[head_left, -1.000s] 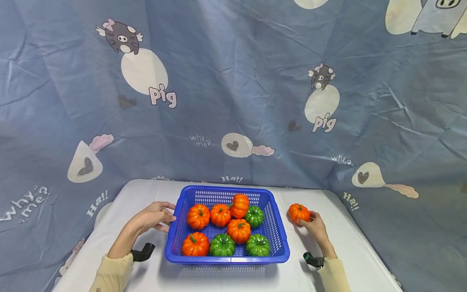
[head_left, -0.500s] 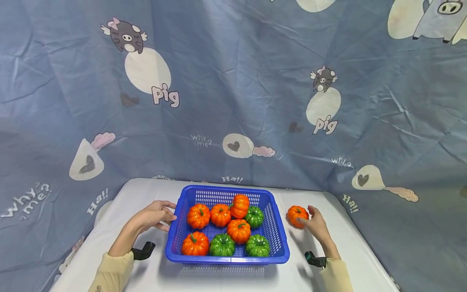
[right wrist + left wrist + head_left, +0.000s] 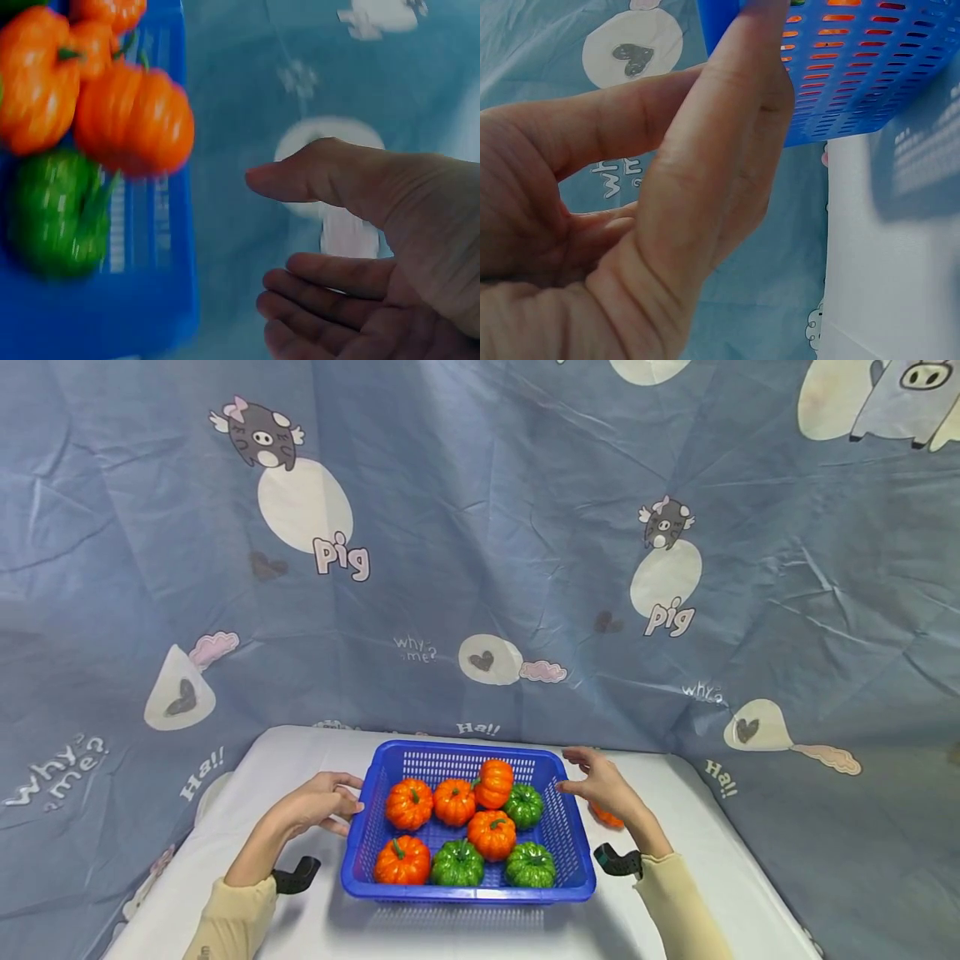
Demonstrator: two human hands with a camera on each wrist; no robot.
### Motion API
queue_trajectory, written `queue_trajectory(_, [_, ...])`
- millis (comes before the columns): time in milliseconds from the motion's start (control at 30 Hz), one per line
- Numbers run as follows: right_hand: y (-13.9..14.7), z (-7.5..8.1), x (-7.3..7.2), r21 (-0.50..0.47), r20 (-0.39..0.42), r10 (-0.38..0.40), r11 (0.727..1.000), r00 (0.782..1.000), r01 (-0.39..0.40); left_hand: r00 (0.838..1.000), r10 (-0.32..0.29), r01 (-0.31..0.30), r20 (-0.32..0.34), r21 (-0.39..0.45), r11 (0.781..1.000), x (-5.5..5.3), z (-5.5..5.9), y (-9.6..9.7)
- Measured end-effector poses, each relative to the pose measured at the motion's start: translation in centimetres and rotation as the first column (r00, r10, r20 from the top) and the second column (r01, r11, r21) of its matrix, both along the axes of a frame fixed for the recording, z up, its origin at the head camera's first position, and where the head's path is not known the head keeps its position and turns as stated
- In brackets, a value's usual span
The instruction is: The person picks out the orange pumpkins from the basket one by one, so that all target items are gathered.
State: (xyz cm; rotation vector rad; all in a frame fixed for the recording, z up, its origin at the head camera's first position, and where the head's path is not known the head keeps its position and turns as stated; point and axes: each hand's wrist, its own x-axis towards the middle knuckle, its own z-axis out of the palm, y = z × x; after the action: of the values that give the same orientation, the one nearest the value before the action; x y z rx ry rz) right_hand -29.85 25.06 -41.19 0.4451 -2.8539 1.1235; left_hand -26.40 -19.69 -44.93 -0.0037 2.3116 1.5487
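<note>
A blue plastic basket (image 3: 468, 893) with slotted walls holds several small orange pumpkins (image 3: 491, 834) and 3 green pumpkins (image 3: 530, 864). One orange pumpkin (image 3: 493, 783) lies tipped on its side over its neighbours near the far wall. My left hand (image 3: 322, 802) holds the basket's left rim with thumb and fingertips, its palm outside the wall. Beside the basket's right rim, my right hand (image 3: 603, 783) hangs with thumb and fingers spread and nothing between them. Another orange pumpkin (image 3: 607, 816) rests on the table to the right, mostly hidden behind the right hand and wrist.
A white cloth covers the table (image 3: 435, 935). Behind it hangs a blue curtain (image 3: 420, 568) printed with cartoon pigs, which also wraps round both sides.
My right hand has let go of the orange pumpkin on the table and moved left and away to the basket's right rim. The left hand keeps its place.
</note>
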Motion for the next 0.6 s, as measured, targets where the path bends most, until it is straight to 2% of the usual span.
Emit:
queue_trajectory(133, [-3.5,0.9,-0.1,0.003,0.068,0.068,0.998,0.995,-0.069,1.0,0.003,-0.003,0.001,-0.005,1.0,0.0,0.0,-0.1])
queue_trajectory(233, [-5.9,0.8,-0.7,0.057,0.077,0.115,0.991,0.99,-0.119,1.0,0.008,-0.008,0.006,-0.004,1.0,0.0,0.0,-0.1])
queue_trajectory(367, [-8.4,-0.1,-1.6,0.156,0.067,0.155,0.974,0.986,-0.163,1.0,0.007,-0.007,0.006,0.004,1.0,0.0,-0.1,-0.1])
queue_trajectory(600, [-11.1,-1.9,-2.4,0.231,0.089,0.172,0.955,0.981,-0.188,1.0,-0.001,0.001,-0.005,0.024,1.0,0.0,-0.2,-0.3])
